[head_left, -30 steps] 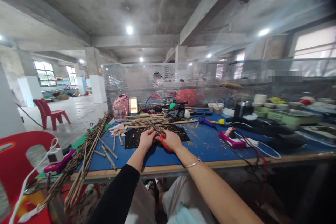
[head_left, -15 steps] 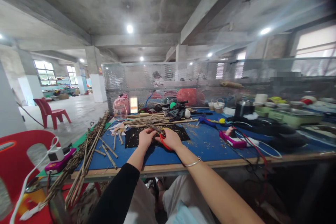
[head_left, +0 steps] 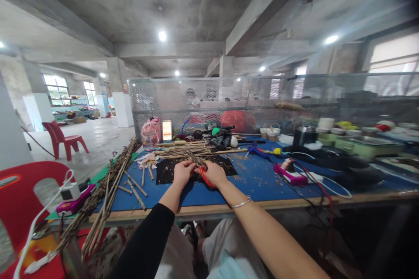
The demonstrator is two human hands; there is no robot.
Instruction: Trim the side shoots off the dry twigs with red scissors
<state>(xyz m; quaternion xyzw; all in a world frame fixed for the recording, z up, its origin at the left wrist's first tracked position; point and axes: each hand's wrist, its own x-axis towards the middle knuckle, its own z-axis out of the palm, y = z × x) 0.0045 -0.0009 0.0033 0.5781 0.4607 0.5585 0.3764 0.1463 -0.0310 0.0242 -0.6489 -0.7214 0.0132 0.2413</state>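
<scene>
Brown and thin, one stick (head_left: 195,158) is held in the left hand (head_left: 182,173), whose fingers are curled shut on its near end. Its long axis runs away from the fingers and slightly to the left, above one black mat (head_left: 225,163). The right hand (head_left: 214,173) is just beside, equally near, and its fingers are closed around the handles of one red cutter (head_left: 204,178). The blades are hidden, so I cannot tell whether they touch the stick. Left of the fingers about five short pieces (head_left: 135,189) lie on the blue table (head_left: 262,178). Further left is one long bundle of canes (head_left: 108,183). Well to the right lies one pink tool (head_left: 290,177).
</scene>
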